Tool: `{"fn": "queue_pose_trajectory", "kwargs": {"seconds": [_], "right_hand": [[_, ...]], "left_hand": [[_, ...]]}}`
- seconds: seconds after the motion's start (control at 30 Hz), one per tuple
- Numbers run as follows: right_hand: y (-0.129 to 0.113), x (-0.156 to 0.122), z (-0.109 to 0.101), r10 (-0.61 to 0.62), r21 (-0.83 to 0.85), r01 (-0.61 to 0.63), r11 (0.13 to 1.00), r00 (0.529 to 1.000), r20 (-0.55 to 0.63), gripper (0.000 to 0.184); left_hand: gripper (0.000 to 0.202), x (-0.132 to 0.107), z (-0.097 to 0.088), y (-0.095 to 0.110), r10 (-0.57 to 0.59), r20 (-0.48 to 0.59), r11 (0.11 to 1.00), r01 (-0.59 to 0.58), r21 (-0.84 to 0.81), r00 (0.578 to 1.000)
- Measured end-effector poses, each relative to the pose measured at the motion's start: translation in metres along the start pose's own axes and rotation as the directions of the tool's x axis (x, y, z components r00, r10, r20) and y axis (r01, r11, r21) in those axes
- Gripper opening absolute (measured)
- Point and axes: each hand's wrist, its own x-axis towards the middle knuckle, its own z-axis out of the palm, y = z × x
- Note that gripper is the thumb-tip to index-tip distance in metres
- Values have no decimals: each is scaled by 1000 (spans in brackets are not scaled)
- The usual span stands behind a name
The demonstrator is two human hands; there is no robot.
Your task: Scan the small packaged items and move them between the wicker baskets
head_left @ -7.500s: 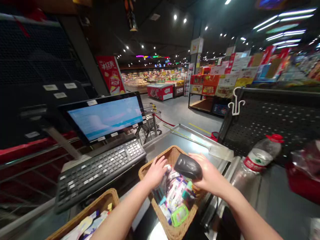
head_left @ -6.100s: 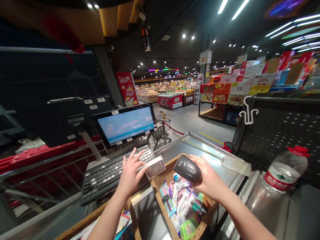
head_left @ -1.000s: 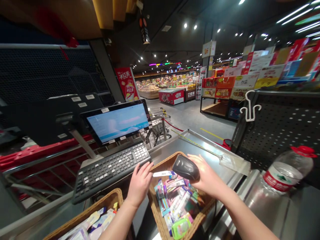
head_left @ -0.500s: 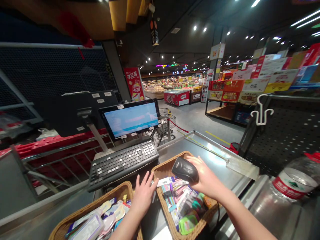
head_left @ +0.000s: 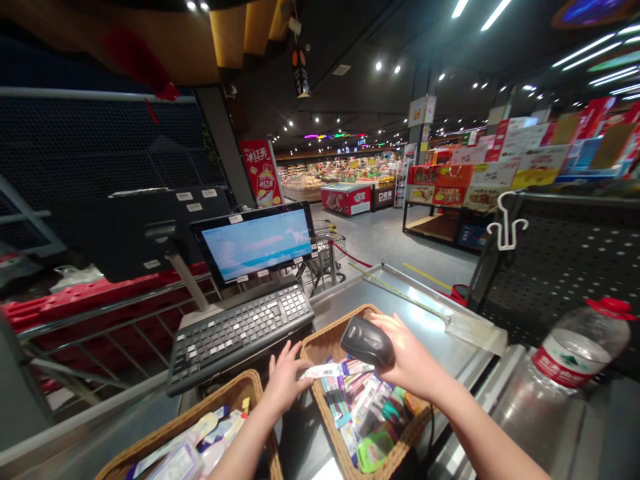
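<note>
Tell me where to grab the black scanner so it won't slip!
Grab the scanner around its fat, rounded body, coming from behind and a little above, like the right hand does. The body is smooth and curved, so it fits the palm, and your fingers can curl over it.

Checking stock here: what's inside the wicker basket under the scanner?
The wicker basket holds small packets, a green item; the right hand and scanner hide its back corner.

The left hand (head_left: 286,387) sits lower, its fingers (head_left: 279,365) spread and pointing forward; the right hand (head_left: 413,363) sits higher, right of those fingers, its own fingers (head_left: 391,327) curled closed.
</note>
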Motion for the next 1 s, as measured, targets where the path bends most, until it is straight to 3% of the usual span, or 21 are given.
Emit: {"fn": "queue_pose_trajectory", "kwargs": {"seconds": [0.17,0.3,0.43,0.53,0.7,0.83,1.0], "right_hand": [[-6,3,0,-18,21,18,1000,1000,5,55],[-9,4,1,-22,21,21,1000,1000,11,51],[-13,6,3,-46,16,46,999,999,19,53],[-19,9,3,-61,22,61,998,998,15,55],[-34,17,1,-102,9,103,995,995,-7,47],[-50,25,5,-142,11,142,990,990,-9,49],[-76,34,15,-179,64,177,982,983,43,56]], "left_hand": [[20,-2,-5,3,125,-107,991,-120,50,986],[13,-7,-10,1,334,-199,934,-295,201,921],[14,-11,-19,-1,431,-258,891,-363,273,864],[10,-14,-34,-1,450,-388,884,-339,322,804],[10,-23,-76,-8,444,-540,883,-244,402,715],[11,-37,-104,-25,415,-594,881,-141,452,689],[15,-59,-125,-48,402,-611,860,-53,507,682]]}}
